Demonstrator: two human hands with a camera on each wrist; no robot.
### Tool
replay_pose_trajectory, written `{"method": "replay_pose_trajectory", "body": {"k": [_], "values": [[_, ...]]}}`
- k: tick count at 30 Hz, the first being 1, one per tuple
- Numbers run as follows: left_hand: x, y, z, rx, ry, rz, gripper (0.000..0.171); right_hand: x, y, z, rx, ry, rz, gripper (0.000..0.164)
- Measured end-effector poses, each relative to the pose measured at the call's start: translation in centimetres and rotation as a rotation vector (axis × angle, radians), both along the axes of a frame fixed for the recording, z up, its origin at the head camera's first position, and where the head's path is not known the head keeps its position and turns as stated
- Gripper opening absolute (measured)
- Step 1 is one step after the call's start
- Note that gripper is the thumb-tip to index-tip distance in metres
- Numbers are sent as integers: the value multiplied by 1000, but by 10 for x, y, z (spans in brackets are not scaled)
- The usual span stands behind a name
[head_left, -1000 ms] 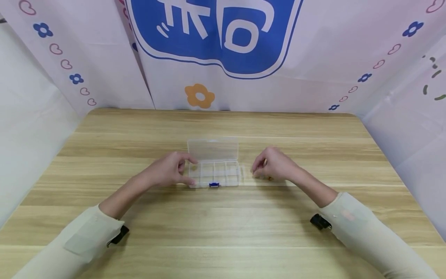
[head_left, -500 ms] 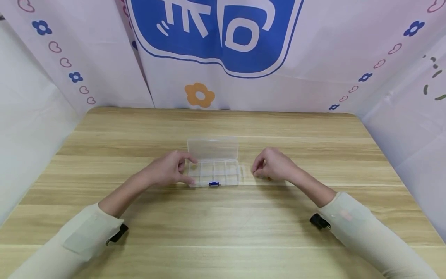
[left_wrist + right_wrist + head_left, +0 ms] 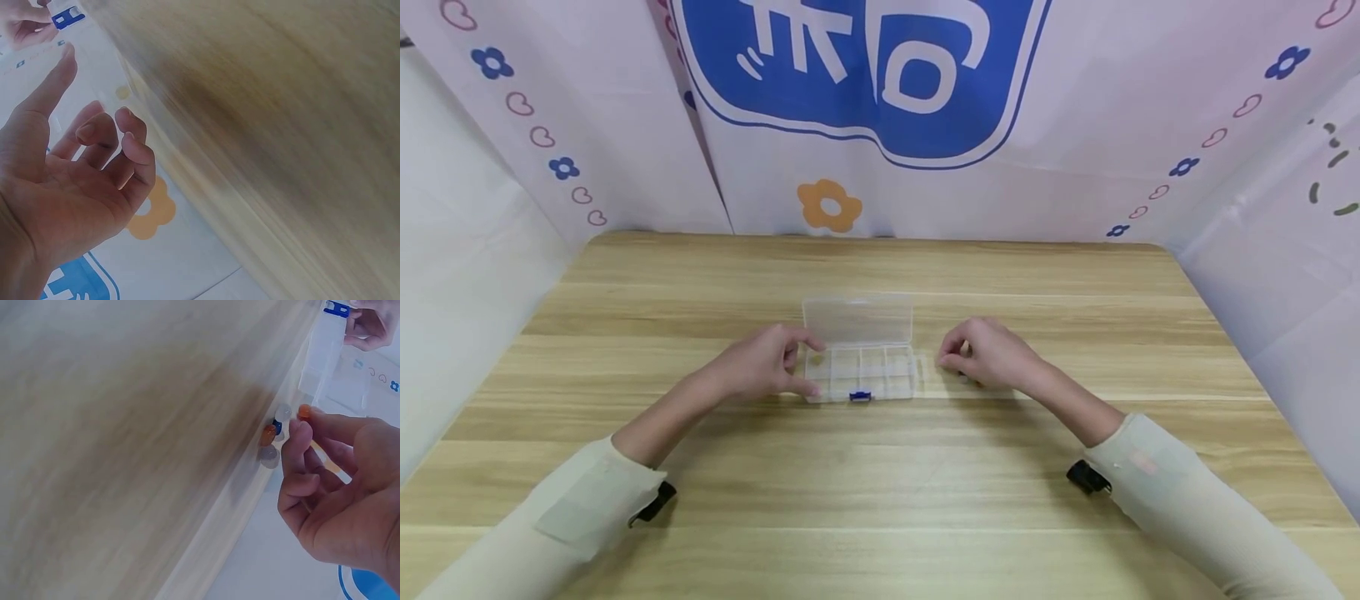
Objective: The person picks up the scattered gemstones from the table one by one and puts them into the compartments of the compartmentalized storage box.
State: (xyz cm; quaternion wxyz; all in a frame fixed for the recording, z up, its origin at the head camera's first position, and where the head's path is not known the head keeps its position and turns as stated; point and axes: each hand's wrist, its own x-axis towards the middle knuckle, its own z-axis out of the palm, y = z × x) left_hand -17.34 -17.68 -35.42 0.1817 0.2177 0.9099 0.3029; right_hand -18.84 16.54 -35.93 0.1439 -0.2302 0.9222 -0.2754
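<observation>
A clear plastic compartment box (image 3: pixel 872 360) stands on the wooden table, its lid (image 3: pixel 857 321) raised at the back and a blue latch (image 3: pixel 861 397) at its front. My left hand (image 3: pixel 769 362) grips the box's left end, thumb at the front edge and index finger near the hinge. A small yellowish round piece (image 3: pixel 122 92) shows in the left end compartment. To the right of the box, my right hand (image 3: pixel 991 354) pinches a small orange bead (image 3: pixel 304 411) between thumb and index finger. Under that hand lie an orange bead (image 3: pixel 268 435), a dark blue bead (image 3: pixel 277 427) and clear beads (image 3: pixel 269 457).
The table (image 3: pixel 880 483) has a wood grain and reaches back to a white printed cloth (image 3: pixel 1000 200). White sheeting (image 3: pixel 1285 275) hangs on both sides. A black device (image 3: pixel 1087 476) is strapped at the right wrist, another (image 3: pixel 655 504) at the left.
My right fingertips have come up slightly and shifted a little left, toward the box. The left hand and the box have stayed in place.
</observation>
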Motion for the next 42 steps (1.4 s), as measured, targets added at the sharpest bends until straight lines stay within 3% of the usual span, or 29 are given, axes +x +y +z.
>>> {"method": "replay_pose_trajectory", "body": {"k": [13, 34, 42], "values": [[-1, 0, -1, -9, 14, -2, 60, -3, -1, -1, -219, -114, -9, 12], [1, -1, -1, -11, 20, -2, 60, 1, -19, 6, -369, -66, -7, 7], [0, -1, -1, -17, 13, 0, 61, 1, -28, 6, -390, -51, 46, 8]]}}
